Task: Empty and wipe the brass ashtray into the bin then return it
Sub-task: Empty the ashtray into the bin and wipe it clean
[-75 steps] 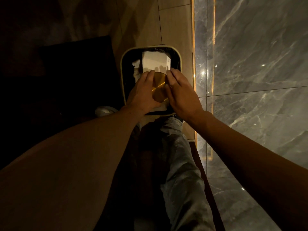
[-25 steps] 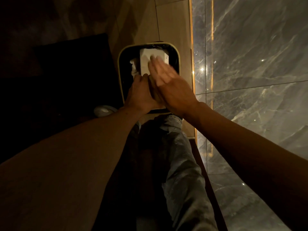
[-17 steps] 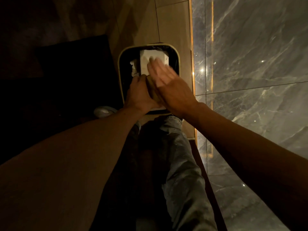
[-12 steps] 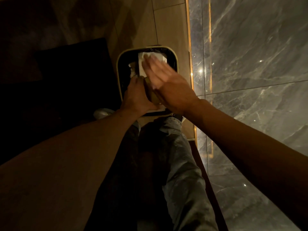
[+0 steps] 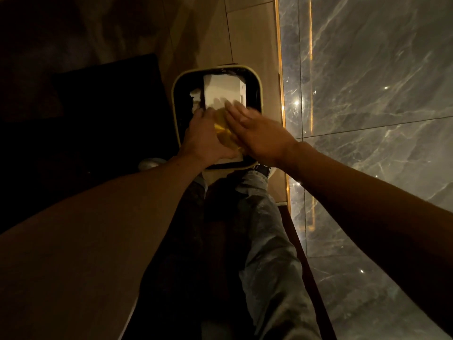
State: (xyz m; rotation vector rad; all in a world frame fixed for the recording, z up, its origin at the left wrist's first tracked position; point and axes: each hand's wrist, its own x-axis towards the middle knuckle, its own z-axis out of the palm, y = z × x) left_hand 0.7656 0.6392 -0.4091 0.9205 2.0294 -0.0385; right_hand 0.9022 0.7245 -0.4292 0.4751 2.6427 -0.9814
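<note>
A round brass ashtray is held over the bin, a dark rounded-square bin with a pale rim on the floor. My left hand grips the ashtray from its left side. My right hand lies flat, fingers straight and blurred, against the ashtray's right side. White paper and a pale box lie inside the bin beyond the hands. Most of the ashtray is hidden between my hands.
A grey marble wall with a gold edge strip runs along the right. A dark mat or low furniture sits left of the bin. My legs in jeans and a pale shoe stand just before the bin.
My right hand has slid back toward me across the ashtray, uncovering more of the brass. My left hand keeps its grip over the bin.
</note>
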